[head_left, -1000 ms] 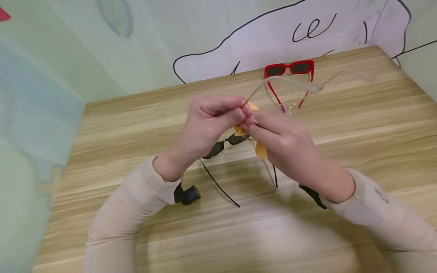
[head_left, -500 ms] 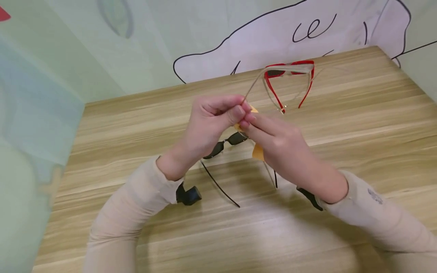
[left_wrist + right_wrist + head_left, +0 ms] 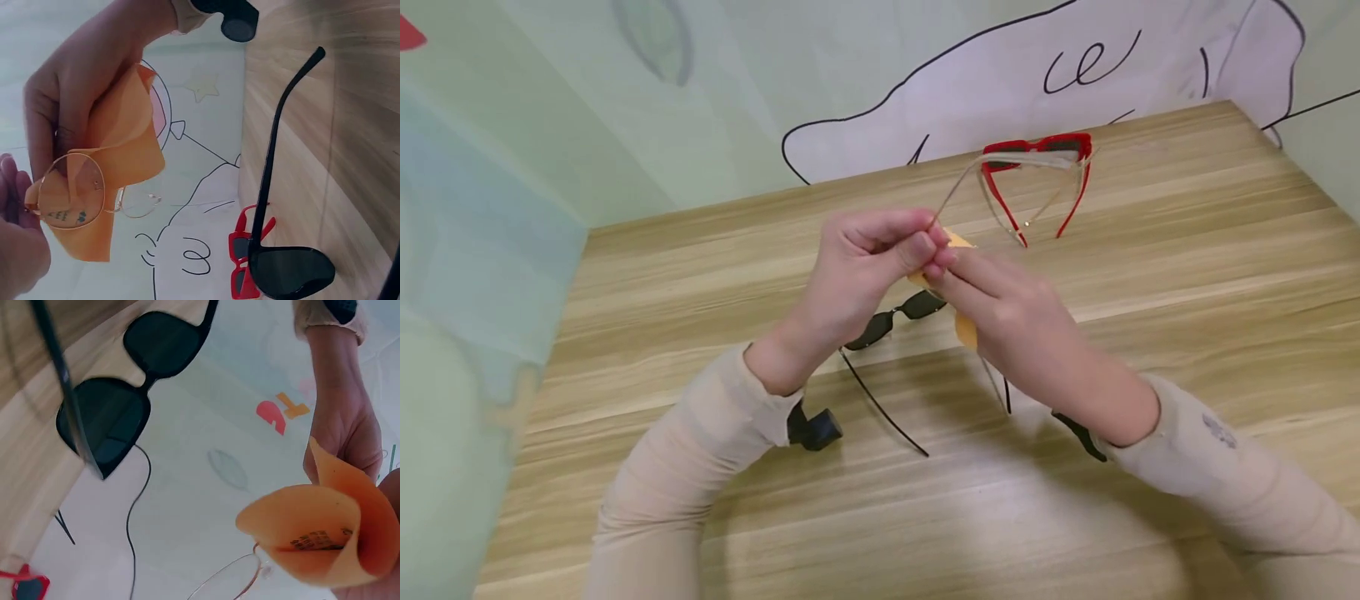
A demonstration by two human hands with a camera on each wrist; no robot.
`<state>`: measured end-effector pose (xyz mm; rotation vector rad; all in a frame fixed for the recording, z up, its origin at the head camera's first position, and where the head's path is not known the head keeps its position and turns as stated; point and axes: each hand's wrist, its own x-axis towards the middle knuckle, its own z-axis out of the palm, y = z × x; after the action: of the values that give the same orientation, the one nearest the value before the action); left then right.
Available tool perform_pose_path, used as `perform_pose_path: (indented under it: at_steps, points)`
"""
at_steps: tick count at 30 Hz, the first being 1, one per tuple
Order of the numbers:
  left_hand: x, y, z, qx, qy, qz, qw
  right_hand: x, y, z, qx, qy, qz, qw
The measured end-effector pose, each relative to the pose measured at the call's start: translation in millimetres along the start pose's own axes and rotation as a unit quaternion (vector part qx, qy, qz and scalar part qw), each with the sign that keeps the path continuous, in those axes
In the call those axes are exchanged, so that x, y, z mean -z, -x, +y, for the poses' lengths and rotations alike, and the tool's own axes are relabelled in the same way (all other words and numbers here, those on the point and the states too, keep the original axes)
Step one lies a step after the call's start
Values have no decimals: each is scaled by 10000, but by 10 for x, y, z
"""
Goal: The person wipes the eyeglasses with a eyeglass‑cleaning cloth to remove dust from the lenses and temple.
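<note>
My left hand (image 3: 857, 283) pinches a pair of thin gold-rimmed eyeglasses (image 3: 74, 187) near one edge of the frame, above the table. One temple arm (image 3: 1026, 157) reaches up and away from the fingers. My right hand (image 3: 1018, 312) grips an orange cleaning cloth (image 3: 125, 131), folded against the round lens. Both sets of fingertips meet at the frame. From the right wrist, the cloth (image 3: 312, 525) shows its printed lettering, and the left hand (image 3: 347, 419) is behind it. The right hand's fingers partly hide the lens in the head view.
Black sunglasses (image 3: 872, 331) lie on the wooden table (image 3: 700, 275) below my hands, temple arms spread towards me. Red sunglasses (image 3: 1036, 150) stand near the back edge, by the patterned wall (image 3: 865, 142). A dark wrist camera (image 3: 816, 429) hangs under my left cuff.
The far end of the eyeglasses has swung left and slightly up, now overlapping the red sunglasses in view. My right hand and the cloth have shifted a little left. Both grips stay.
</note>
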<state>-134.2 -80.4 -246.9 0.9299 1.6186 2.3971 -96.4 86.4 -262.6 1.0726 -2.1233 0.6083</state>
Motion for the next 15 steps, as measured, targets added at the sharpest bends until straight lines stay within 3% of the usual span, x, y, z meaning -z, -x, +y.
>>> perform_pose_path:
  at_steps: [5, 11, 15]
  points:
    - [-9, 8, -17, -47, -1, -97, 9999, 25, -30, -1, -583, 469, -525, 9958]
    - [6, 20, -44, -96, 205, 38, 9997, 2, -34, 15, -231, -6, -482, 9986]
    - [3, 10, -53, -36, 87, -121, 9999, 32, -17, 41, -522, 145, -617, 9966]
